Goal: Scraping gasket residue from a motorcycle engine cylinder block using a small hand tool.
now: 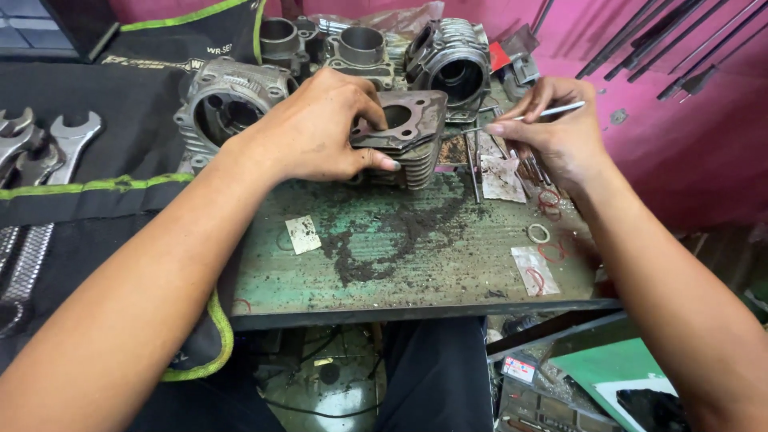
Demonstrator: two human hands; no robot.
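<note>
Finned engine cylinder sits tilted near the middle of the worn green table, its flat gasket face turned up and toward the camera. The person's left hand lies over its left side, fingers clenched around the fins and the edge of the gasket face. The right hand hovers just to the right, its fingers pinched on a thin metal rod whose tip points at the cylinder's right edge. Behind stand several other grey cylinders and heads. Small red rubber rings and plastic packets lie on the table to the right. Open-end wrenches rest on a black cloth at the left.
</note>
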